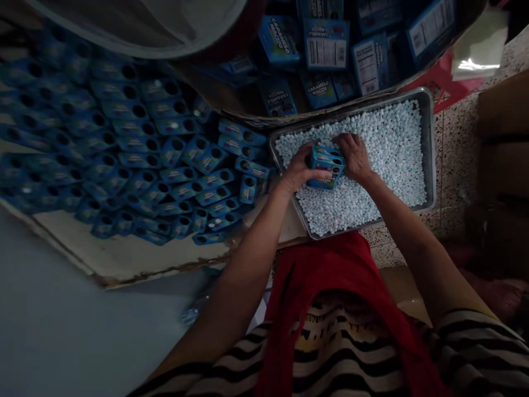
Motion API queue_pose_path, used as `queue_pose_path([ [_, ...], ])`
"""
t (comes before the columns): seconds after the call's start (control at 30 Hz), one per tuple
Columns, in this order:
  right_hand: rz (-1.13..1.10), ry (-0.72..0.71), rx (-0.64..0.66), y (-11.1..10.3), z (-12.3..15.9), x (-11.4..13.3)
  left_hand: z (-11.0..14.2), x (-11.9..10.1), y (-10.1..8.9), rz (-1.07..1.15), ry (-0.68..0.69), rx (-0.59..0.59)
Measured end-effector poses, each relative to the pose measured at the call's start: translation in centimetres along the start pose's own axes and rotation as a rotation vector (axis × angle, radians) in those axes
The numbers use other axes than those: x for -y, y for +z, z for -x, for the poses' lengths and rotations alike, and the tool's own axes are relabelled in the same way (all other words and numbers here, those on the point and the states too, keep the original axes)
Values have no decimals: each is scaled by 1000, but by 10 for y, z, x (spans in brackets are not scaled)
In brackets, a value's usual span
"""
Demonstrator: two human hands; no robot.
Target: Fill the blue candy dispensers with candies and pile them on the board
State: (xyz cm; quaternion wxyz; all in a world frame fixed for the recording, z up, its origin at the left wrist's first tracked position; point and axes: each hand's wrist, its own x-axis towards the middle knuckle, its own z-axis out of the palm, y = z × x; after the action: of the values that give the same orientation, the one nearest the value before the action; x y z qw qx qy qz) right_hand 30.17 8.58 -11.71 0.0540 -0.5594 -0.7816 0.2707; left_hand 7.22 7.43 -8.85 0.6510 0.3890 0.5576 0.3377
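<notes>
My left hand (301, 167) is wrapped around small blue candy boxes (324, 181) held together, its thumb across their near side. Dark round openings show on the boxes' upper faces. Close against their right side is my right hand (354, 157), its fingers curled and the fingertips hidden, so what they hold cannot be made out. Both hands are over a metal tray (431, 149) filled with small pale blue and white round candies (388, 154).
Many blue boxes with dark openings (136, 127) stand in rows on a pale tabletop (136, 264) at the left. A carton (248, 117) of printed blue boxes borders the tray's far side. A round container (165, 52) overhangs the upper left. Brown cartons (502, 127) stand at right.
</notes>
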Motion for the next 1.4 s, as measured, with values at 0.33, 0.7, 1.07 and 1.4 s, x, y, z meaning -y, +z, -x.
queue_pose_path([
  [0.33, -210, -121, -111, -7, 148, 44, 50, -31, -4, 4, -94, 268],
  [0.7, 82, -745, 317, 69, 156, 89, 115, 21, -38, 26, -232, -84],
  [1.07, 27, -512, 284, 29, 129, 44, 92, 18, 30, 289, -175, -161],
  [1.4, -327, 229, -415, -16, 167, 15, 73, -46, -34, -578, 183, -268],
])
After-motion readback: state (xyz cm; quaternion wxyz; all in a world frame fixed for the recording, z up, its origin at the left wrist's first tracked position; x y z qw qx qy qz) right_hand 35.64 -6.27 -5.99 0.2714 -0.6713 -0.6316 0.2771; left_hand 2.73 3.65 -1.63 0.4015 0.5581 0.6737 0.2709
